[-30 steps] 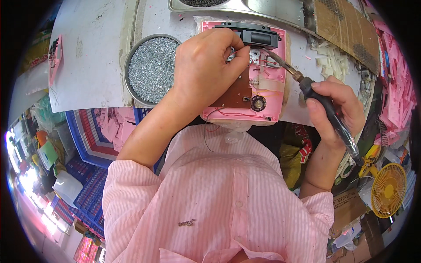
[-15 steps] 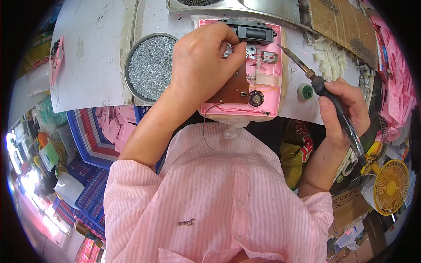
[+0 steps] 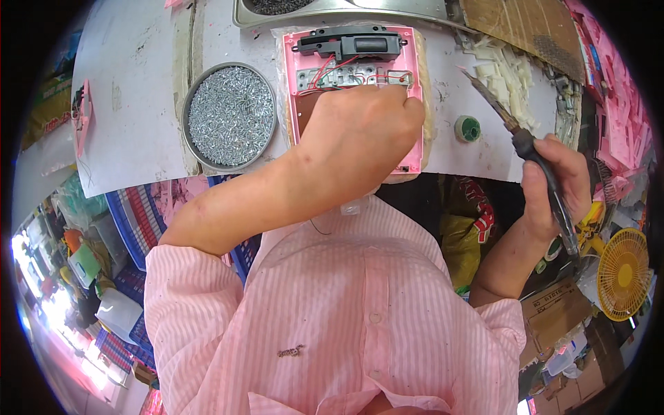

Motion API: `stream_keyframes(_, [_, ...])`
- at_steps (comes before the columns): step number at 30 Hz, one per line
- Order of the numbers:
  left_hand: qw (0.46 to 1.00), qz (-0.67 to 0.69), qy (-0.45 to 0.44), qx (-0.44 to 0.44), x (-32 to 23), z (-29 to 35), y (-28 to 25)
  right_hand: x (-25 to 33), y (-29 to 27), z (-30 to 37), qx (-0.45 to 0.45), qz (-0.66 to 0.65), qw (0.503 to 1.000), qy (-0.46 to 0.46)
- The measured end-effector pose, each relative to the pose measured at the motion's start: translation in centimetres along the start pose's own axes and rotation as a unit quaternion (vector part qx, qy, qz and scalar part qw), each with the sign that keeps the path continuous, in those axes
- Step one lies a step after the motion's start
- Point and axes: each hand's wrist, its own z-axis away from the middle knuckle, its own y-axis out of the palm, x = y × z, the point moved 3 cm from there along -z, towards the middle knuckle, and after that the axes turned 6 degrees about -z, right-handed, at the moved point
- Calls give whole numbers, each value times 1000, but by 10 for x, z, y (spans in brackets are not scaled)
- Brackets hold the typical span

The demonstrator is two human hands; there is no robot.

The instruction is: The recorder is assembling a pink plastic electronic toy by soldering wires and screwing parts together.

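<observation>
An open pink plastic housing point(image 3: 415, 149) lies in front of me. At its far end is a black plastic part point(image 3: 370, 45). Red and green wires point(image 3: 321, 69) cross a metal strip, and a brown circuit board point(image 3: 303, 109) shows partly beside my wrist. My left hand point(image 3: 366, 128) is over the housing, fingers curled down and closed near the strip's right end. Whatever they hold is hidden beneath the hand. Gripped by its black handle, a soldering iron point(image 3: 523, 144) is in my right hand point(image 3: 568, 181). Its tip points up and left, apart from the housing.
Left of the housing stands a round metal bowl point(image 3: 187, 138) full of small silver screws. A small green-filled round container point(image 3: 468, 128) sits to the right. White plastic pieces point(image 3: 508, 79), cardboard point(image 3: 526, 31) and pink parts point(image 3: 622, 131) lie farther right. A metal tray point(image 3: 387, 10) is at the back.
My left hand has moved from the black part down and right across the housing, uncovering the wires at the far end. The soldering iron is slightly farther from the housing. The whole view has shifted a little.
</observation>
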Motion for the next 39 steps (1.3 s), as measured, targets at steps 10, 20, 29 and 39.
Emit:
stream_keyframes(10, [888,418,-183,64,25,19,-2,-13,83,-2,31,-21,999,13])
stream_keyframes(20, [896,402,-187,33,25,23,-3,-15,112,-9,25,27,999,-37])
stream_keyframes(29, [906,381,-182,23,19,23,2,-21,114,7,-27,67,994,-84])
stream_keyframes(39, [886,408,-217,44,22,26,2,-19,120,7,-50,50,992,-103])
